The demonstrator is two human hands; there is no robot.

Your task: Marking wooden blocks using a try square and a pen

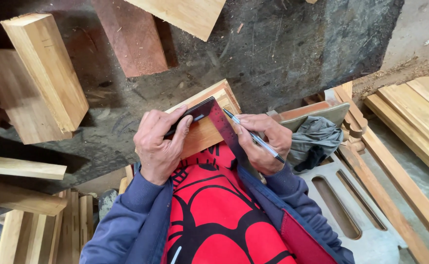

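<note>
Held against the red apron [214,215], a small wooden block [205,128] is being marked out: the left hand [159,144] is closing around block and dark try square [218,123], the right hand [261,144] is pinching a pen [253,136] along the blade, and next, probably, comes a steady line without the square slipping.

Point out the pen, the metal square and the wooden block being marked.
pen [253,136], head view, mid-barrel in the right hand.
metal square [224,128], head view, its ruled blade.
wooden block [202,134], head view, bare top face beside the left hand.
</note>
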